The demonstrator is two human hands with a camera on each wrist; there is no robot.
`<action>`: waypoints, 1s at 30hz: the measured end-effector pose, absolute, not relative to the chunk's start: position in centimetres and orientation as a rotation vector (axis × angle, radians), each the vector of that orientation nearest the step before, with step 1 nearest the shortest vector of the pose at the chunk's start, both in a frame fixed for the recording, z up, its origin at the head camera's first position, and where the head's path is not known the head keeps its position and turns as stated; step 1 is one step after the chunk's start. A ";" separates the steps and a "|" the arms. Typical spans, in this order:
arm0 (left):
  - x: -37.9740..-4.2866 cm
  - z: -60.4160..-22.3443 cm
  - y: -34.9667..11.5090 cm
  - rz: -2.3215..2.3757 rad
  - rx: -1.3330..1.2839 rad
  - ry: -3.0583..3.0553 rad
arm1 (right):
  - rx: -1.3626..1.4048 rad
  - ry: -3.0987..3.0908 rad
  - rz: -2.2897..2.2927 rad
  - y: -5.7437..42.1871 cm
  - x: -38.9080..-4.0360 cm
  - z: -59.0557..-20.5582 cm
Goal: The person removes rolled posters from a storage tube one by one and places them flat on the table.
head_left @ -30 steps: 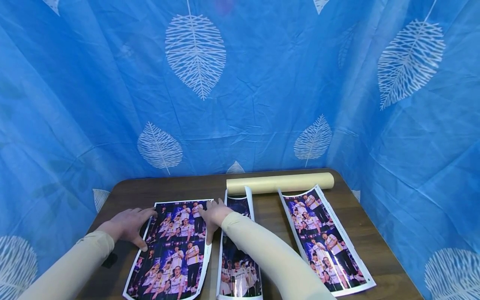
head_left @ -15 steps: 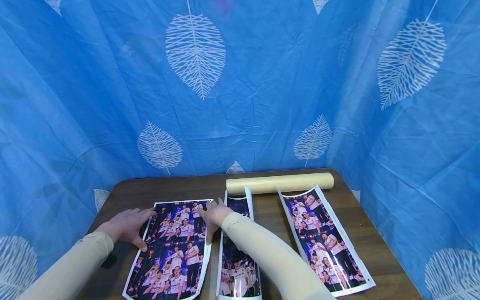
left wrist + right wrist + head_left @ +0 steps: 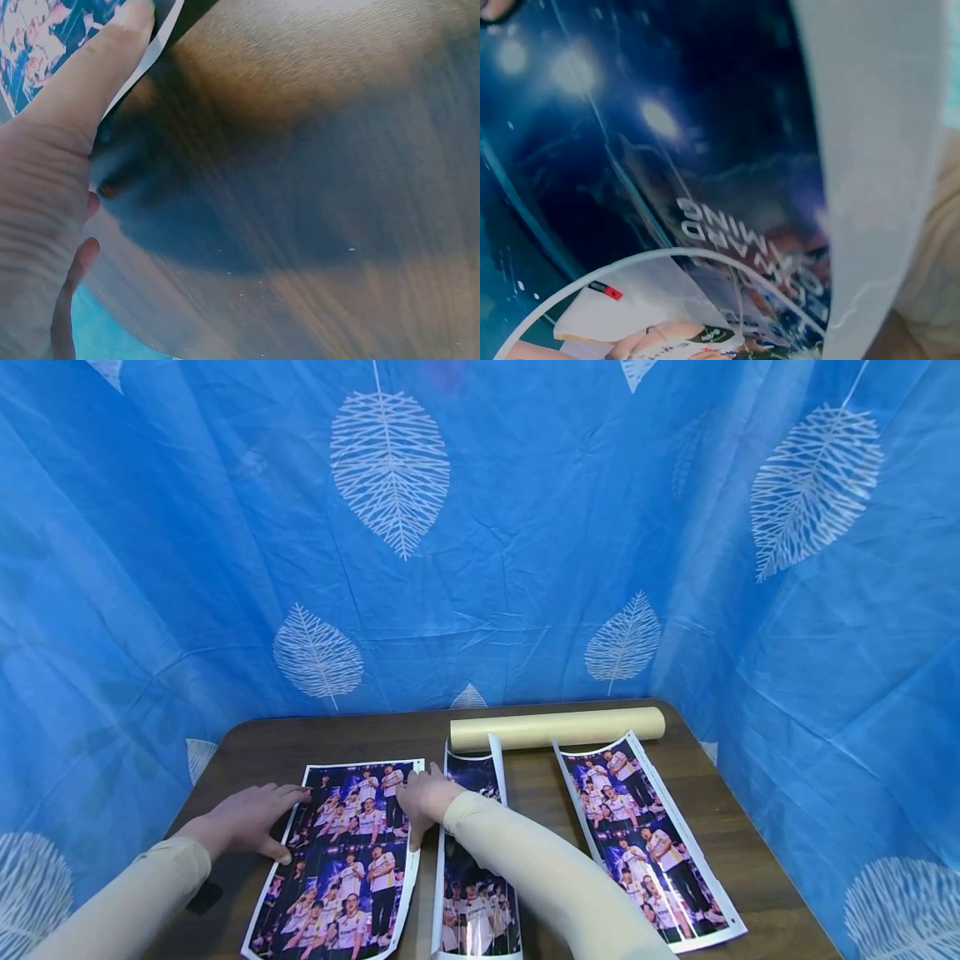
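A glossy poster (image 3: 341, 868) printed with a group of people in white shirts lies on the left of the table. At its left border rests my left hand (image 3: 243, 820), thumb and fingers spread along the edge. In the left wrist view the thumb (image 3: 97, 71) lies on the poster's white margin. My right hand (image 3: 426, 800) touches the same poster's upper right border with extended fingers. Beneath the right forearm is a narrow, darker poster (image 3: 480, 910) whose long sides curl up. Its white underside (image 3: 877, 150) shows at the curled edge in the right wrist view.
A third poster (image 3: 637, 831), its left side curled up, lies at an angle on the right. A pale yellow roll (image 3: 558, 729) stretches along the back of the dark wooden table (image 3: 360, 735). Behind hangs a blue leaf-patterned curtain (image 3: 510, 543).
My left hand has shifted slightly left and toward me at the poster's border. The right hand and posters stay nearly where they were; the head view moves a little.
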State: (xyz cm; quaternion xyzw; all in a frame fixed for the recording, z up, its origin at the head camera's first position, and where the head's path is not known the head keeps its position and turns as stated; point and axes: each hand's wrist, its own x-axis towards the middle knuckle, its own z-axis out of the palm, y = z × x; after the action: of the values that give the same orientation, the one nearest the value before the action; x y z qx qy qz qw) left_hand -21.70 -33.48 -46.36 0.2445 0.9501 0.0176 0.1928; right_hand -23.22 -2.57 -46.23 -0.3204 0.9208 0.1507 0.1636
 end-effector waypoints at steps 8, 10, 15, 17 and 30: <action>-20.8 -46.0 -33.4 0.074 0.834 2.662 | -1.079 2.675 0.440 -2.9 -21.4 -45.8; -20.3 -45.9 -33.4 0.066 0.856 2.667 | -1.132 2.698 0.473 -3.0 -20.6 -45.7; -19.0 -45.9 -33.8 0.109 0.925 2.668 | -1.197 2.714 0.545 -3.0 -19.1 -45.7; -18.6 -46.1 -34.1 0.155 0.905 2.649 | -1.180 2.703 0.558 -3.0 -18.7 -45.9; -16.2 -46.3 -35.4 0.247 0.892 2.535 | -1.027 2.574 0.739 -2.8 -16.5 -46.3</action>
State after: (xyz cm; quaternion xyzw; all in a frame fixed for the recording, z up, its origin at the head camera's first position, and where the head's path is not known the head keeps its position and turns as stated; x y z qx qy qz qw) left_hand -16.18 -35.43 -46.34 0.3225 0.9164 0.0893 0.2195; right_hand -16.47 -2.82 -46.33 -0.3547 0.8891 0.2553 0.1361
